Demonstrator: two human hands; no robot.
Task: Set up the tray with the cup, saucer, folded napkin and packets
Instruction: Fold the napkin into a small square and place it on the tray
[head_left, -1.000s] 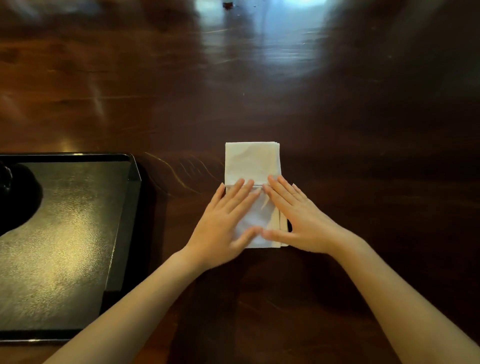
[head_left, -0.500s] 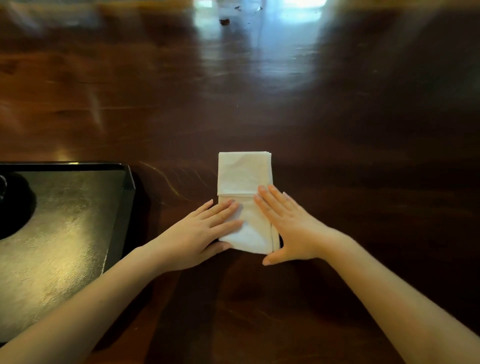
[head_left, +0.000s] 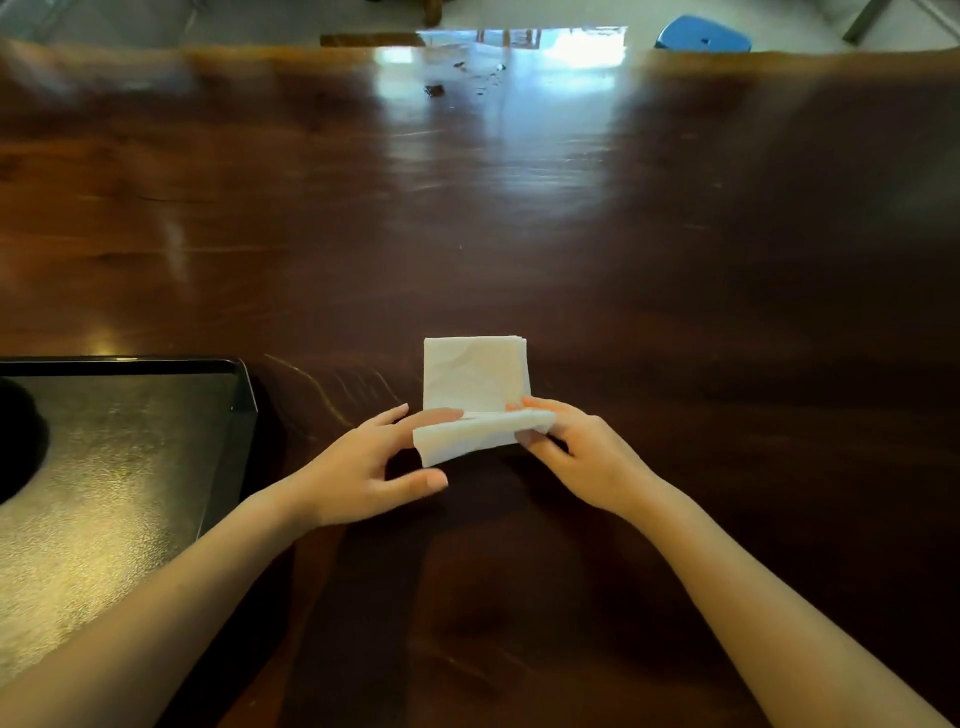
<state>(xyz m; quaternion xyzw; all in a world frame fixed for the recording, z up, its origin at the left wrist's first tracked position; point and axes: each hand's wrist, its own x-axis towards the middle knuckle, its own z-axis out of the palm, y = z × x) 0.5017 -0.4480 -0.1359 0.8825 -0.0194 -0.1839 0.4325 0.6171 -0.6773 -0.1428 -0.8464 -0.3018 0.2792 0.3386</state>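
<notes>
White paper napkin lies on the dark bench, right of the black tray. Both hands, left hand and right hand, pinch its near flap, lifting it to fold over.

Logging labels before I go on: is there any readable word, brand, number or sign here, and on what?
None can be read.
Napkin: plain white, no print.
Tray: plain black, no label.
Table: bare wood, no marks.
Blue thing beyond the table: no lettering that can be made out.
</notes>
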